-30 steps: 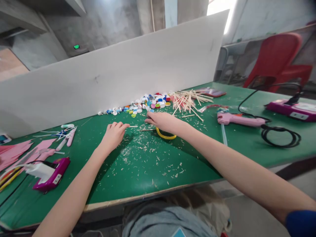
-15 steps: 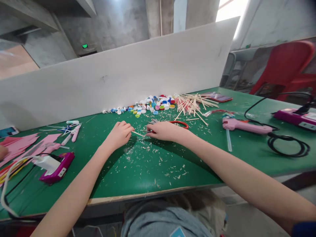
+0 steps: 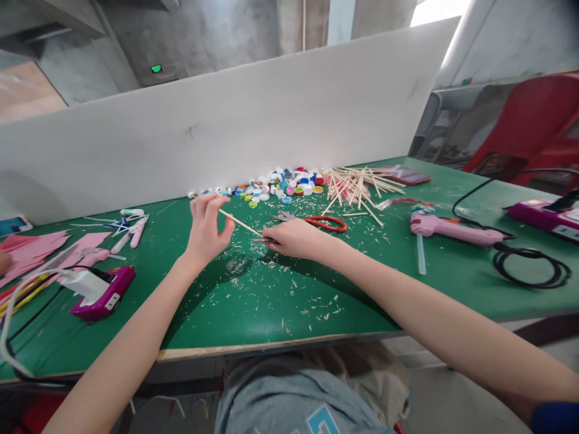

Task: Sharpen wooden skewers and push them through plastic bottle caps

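Note:
My left hand (image 3: pixel 207 229) is raised a little above the green table, its thumb and fingers loosely around the upper end of a thin wooden stick (image 3: pixel 242 223). The stick slants down to the right, its lower end at the fingertips of my right hand (image 3: pixel 292 239). My right hand is closed on a small metal blade (image 3: pixel 260 240) whose tip sticks out to the left; the rest is hidden in the fingers. Just behind that hand lie red-handled scissors (image 3: pixel 329 224), their blades partly showing. Pale wood shavings (image 3: pixel 275 265) are scattered beneath both hands.
Bottle caps (image 3: pixel 289 185) and wooden sticks (image 3: pixel 357 184) are heaped along a white partition (image 3: pixel 217 132). A pink glue gun (image 3: pixel 456 230) lies right. At left are pink sheets (image 3: pixel 40 253), a purple power strip (image 3: pixel 104 295) and another person's hand (image 3: pixel 4 261).
My left hand has lifted and its fingers have loosened, tilting the stick so its left end is higher and more of it shows. My right hand stays nearly in place; the view shifts slightly.

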`<move>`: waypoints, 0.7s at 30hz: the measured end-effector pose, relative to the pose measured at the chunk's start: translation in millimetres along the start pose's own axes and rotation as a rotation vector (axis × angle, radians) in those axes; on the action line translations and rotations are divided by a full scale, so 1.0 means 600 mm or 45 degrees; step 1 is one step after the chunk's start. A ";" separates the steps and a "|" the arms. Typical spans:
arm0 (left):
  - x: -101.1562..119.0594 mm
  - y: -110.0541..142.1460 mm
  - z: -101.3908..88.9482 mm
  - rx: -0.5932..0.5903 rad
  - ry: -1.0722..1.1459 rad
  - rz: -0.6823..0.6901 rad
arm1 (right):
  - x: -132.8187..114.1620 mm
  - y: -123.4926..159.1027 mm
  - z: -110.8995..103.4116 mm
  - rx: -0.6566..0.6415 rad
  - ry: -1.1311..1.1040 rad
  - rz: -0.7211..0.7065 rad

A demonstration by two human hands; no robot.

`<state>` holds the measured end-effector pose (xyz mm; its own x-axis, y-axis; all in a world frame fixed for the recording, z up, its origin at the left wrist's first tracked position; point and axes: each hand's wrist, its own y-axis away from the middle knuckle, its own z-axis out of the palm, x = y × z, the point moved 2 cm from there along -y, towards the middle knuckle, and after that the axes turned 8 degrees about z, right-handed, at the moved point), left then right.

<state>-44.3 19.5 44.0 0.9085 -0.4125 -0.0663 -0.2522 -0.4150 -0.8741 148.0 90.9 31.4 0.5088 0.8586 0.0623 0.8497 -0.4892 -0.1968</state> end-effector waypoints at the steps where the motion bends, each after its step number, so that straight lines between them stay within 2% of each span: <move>1: 0.002 0.000 0.003 0.027 0.176 -0.137 | 0.000 0.000 0.000 -0.002 -0.001 -0.004; 4: 0.016 0.002 0.021 -0.029 0.750 -0.491 | -0.004 0.001 0.001 -0.003 -0.009 -0.003; 6: 0.029 0.004 0.032 -0.111 1.012 -0.597 | -0.008 0.001 0.001 -0.009 -0.018 0.009; 8: 0.043 0.005 0.037 -0.145 1.163 -0.625 | -0.010 0.002 0.001 -0.021 -0.038 0.020; 12: 0.055 -0.001 0.033 -0.030 1.260 -0.696 | -0.014 0.003 0.002 -0.036 -0.138 0.022; 15: 0.047 -0.003 0.033 0.055 1.251 -0.784 | -0.014 0.004 -0.004 -0.034 -0.257 0.017; 18: 0.028 0.003 0.044 0.028 1.262 -0.918 | -0.009 0.006 -0.019 -0.016 -0.493 0.110; 21: 0.013 0.014 0.057 -0.064 1.290 -1.049 | -0.005 0.010 -0.032 -0.043 -0.883 0.216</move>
<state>-28.1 40.7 19.3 0.1539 -0.4387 0.8853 0.2226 -0.8576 -0.4637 153.9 82.6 48.6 0.4389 0.6643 -0.6051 0.7759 -0.6198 -0.1178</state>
